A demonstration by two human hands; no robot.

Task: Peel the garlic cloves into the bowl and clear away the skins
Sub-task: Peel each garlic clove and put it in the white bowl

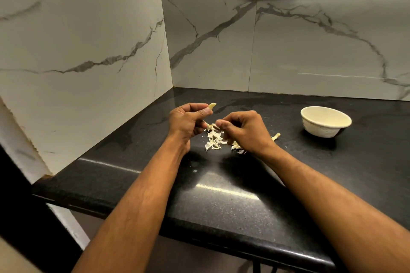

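**Peeling garlic at the corner bench**

Both bare arms reach out over the glossy black speckled stone bench (221,201), meeting above its middle, toward the back corner where the two white marble-veined walls (88,40) join. The left hand (188,124) is curled, its grip pinching a pale yellow peeled garlic clove (212,106) between thumb and fingers, the tip poking up past the thumb. The right hand (244,131) is clenched too, its fingertips nipping a thin papery strip of skin (210,126) that runs across to the lower fingers of the left hand. Directly beneath the hands lies a small heap of whitish garlic skins (214,142) on the bench, with a few more scraps showing past the right wrist. Well off toward the bench's right side stands a round cream bowl (325,121); its contents cannot be seen from here.
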